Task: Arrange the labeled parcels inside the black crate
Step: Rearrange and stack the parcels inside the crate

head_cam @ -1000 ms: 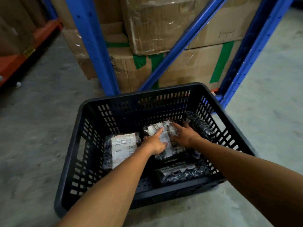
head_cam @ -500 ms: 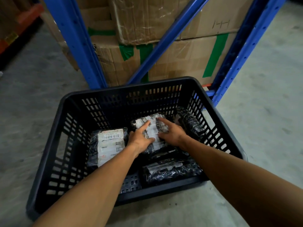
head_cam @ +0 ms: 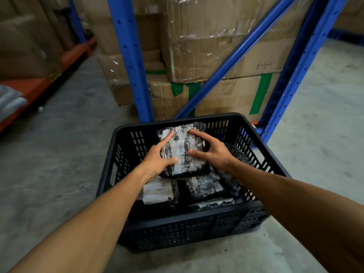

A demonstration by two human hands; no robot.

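A black slotted crate [head_cam: 110, 154] stands on the concrete floor. Both hands hold one black-wrapped parcel with a white label [head_cam: 182, 150], lifted to about rim height over the crate's middle. My left hand [head_cam: 159, 156] grips its left edge; my right hand [head_cam: 210, 149] grips its right edge. Below lie more parcels: one with a white label [head_cam: 157, 191] at the left, one [head_cam: 205, 186] in the middle, one [head_cam: 214, 203] by the near wall, and a black-wrapped one [head_cam: 238, 154] leaning on the right wall.
Blue rack uprights [head_cam: 130, 62] and a diagonal brace [head_cam: 234, 56] rise just behind the crate, with stacked cardboard boxes [head_cam: 212, 36] between them. An orange shelf beam [head_cam: 39, 85] runs along the left. Concrete floor [head_cam: 59, 154] surrounds the crate.
Both hands have closed on the middle parcel and lifted it up from the crate floor to rim height. The view has tilted upward, so the crate sits lower in frame.
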